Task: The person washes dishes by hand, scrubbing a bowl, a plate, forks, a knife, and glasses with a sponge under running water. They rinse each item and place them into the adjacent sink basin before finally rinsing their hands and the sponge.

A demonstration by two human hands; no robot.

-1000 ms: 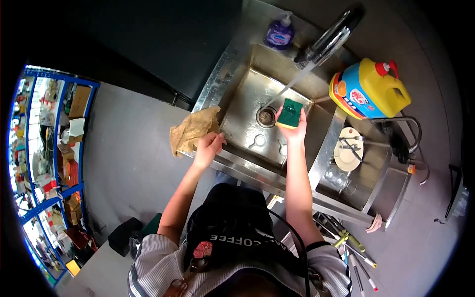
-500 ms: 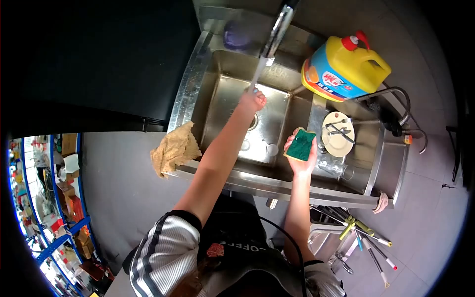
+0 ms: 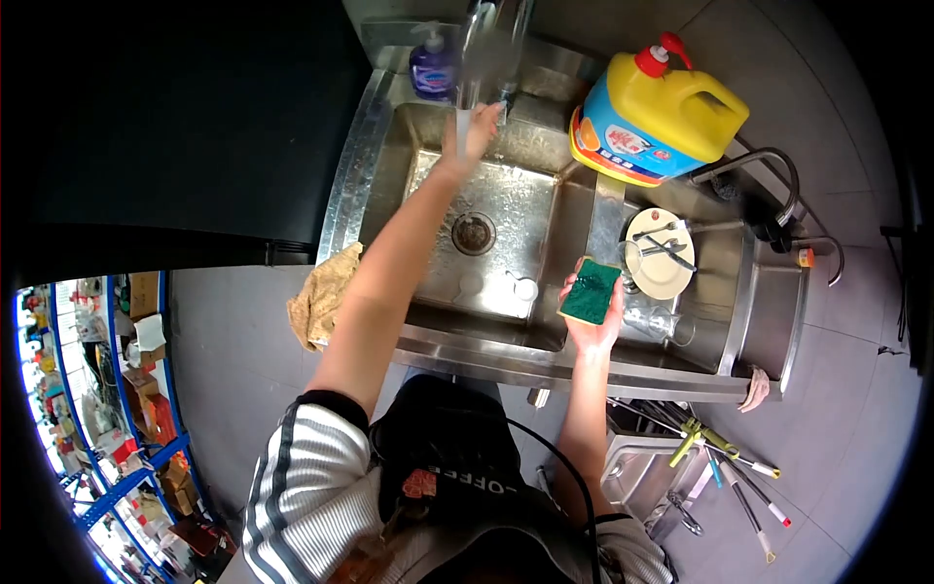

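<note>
My left hand [image 3: 473,138] reaches over the far side of the large sink basin [image 3: 443,277], fingers stretched towards the base of the faucet [image 3: 479,54]. Water from the spout passes over this hand, and whether the fingertips touch the faucet is unclear. Nothing shows in its grasp. On the right, my right hand [image 3: 595,336] holds a sponge [image 3: 591,292] with its green scouring side up, above the divider between the basins. Beside it, in the smaller basin, lies a cream plate [image 3: 662,277] with forks and a knife [image 3: 671,255] on it. A clear glass [image 3: 654,321] lies near the plate.
A big yellow detergent jug [image 3: 666,107] with a red pump stands behind the divider. A purple soap bottle [image 3: 431,70] is at the back left. A tan cloth [image 3: 326,297] hangs over the left front edge; mops and brushes [image 3: 720,453] lean below, right.
My left hand has moved from under the stream, up and left in view, towards the faucet's base. The camera view has shifted slightly. My right hand keeps the sponge in about the same place.
</note>
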